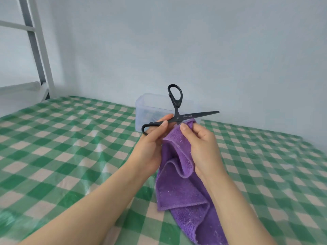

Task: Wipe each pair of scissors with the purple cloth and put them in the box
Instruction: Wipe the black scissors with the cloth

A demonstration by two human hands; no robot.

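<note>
cloth point(180, 188) hangs from right hand point(200, 147), pinched round a blade; left hand point(150, 147) grips the splayed scissors point(192, 116). wipe tipward, fingertips off the edge.

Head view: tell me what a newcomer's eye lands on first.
The black scissors, opened wide, are held up at centre by the left hand. Just below, the right hand pinches the purple cloth, which hangs to the green-checked tablecloth. A clear plastic box sits behind them.
</note>
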